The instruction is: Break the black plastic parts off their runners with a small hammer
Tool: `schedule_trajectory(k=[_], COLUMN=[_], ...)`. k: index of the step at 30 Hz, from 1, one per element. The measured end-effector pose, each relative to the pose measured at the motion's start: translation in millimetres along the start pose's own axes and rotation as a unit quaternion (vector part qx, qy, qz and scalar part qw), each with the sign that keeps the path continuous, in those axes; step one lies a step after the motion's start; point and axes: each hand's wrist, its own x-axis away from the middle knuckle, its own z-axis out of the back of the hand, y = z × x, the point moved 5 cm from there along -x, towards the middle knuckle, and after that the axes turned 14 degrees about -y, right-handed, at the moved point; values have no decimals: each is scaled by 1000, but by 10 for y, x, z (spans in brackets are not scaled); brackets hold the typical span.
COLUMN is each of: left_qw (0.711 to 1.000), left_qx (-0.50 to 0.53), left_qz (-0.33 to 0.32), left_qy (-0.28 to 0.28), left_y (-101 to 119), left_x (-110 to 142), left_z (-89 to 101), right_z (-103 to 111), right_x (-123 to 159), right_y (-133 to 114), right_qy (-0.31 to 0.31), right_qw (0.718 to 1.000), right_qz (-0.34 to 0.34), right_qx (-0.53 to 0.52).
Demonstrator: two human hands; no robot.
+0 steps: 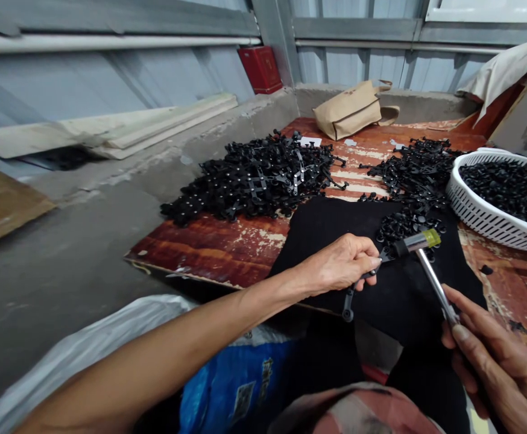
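Observation:
My left hand (351, 262) is closed around a black jointed plastic part (348, 304), one round end of which hangs below my fingers. Its other end reaches past my fingertips over a black mat (327, 232). In my right hand (489, 355) is the handle of a small mallet (433, 280) with a metal shaft. The mallet's black face is at the far end of the part, and its yellow face points away to the right. Whether the black face touches the part I cannot tell. Just behind the mallet head lie small round black caps (401, 228) on the mat.
A large heap of black jointed parts (254, 175) covers the table's left side, with another pile (421, 166) farther right. A white basket (494, 223) of black caps stands at the right. A tan bag (351, 111) lies at the back, near a red tin (261, 69).

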Motion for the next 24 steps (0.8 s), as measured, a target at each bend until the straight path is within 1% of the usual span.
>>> schedule_trajectory(k=[4, 7, 10, 12, 15, 17, 21, 24], left_qw=[997, 996, 996, 997, 999, 999, 999, 999], left_qx=[-63, -62, -48, -32, -6, 7, 2, 2], left_qz=[-32, -48, -47, -38, -33, -33, -34, -22], left_qy=[-22, -41, -64, -52, -18, -12, -38, -24], left_y=[-22, -15, 10, 22, 27, 25, 41, 45], left_x=[10, 29, 37, 42, 51, 50, 13, -21], left_z=[10, 0, -34, -20, 53, 94, 99, 103], right_z=[-11, 13, -19, -33, 18, 70, 103, 88], right_x=[34, 21, 4, -3, -1, 7, 28, 51], right_y=[-30, -16, -16, -44, -93, -85, -1, 40], right_qy=[-14, -52, -82, -63, 3, 33, 30, 29], right_qw=[1000, 998, 996, 998, 998, 995, 992, 991], right_qz=[-12, -21, -31, -23, 17, 32, 20, 15], right_qx=[4, 14, 23, 9, -53, -92, -122, -127])
